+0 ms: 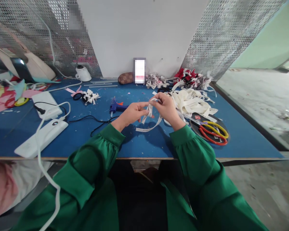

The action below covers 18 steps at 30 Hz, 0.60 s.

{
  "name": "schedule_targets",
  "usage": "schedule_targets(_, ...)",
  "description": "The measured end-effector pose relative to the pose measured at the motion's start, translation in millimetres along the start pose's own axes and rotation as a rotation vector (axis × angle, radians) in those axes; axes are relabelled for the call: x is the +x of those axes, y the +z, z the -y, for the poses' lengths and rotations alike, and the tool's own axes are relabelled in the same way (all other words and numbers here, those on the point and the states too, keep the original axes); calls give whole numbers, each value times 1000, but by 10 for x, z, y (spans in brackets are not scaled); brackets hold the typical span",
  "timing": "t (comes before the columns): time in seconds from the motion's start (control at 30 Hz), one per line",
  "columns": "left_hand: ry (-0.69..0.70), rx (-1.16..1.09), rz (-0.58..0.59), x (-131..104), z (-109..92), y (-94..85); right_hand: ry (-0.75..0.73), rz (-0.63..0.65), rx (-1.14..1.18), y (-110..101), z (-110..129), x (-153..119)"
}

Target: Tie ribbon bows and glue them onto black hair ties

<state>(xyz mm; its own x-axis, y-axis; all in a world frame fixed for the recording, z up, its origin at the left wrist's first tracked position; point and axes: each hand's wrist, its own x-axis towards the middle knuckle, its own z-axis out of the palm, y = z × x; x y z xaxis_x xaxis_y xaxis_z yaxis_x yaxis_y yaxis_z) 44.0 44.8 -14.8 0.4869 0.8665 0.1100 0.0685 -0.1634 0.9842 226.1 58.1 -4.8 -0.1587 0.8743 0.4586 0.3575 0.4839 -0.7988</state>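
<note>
A white ribbon (146, 129) printed with dark lettering is looped between my two hands above the blue table. My left hand (133, 113) pinches the loop from the left, fingers closed on it. From the right, my right hand (165, 106) grips the same ribbon near the top of the loop. One loose tail hangs down and curves left over the tabletop. A blue glue gun (118, 106) lies just beyond my left hand. Beside my right wrist are scissors (214, 131) with red and yellow handles, resting on a dark round disc (196, 118).
Cream ribbon strips (190, 99) lie heaped at the right, with red and white bows (191, 78) behind. A phone (139, 70) leans against the back board near a checkered pouch (125, 78). White power strips (42, 138) and cables occupy the left, near pink fabric scraps (4, 98).
</note>
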Motion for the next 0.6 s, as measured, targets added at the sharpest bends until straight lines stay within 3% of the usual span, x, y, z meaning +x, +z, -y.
schedule_targets(0.2,-75,-85,-57,-3,-16,46,44,-4,29,29,-16,-11)
schedule_targets(0.4,-10,19,-40,-6,47,30,79,-4,39,35,-4,-10)
schedule_targets(0.6,-97,-8,79,-47,-45,13,247,41,420,-24,-52,32)
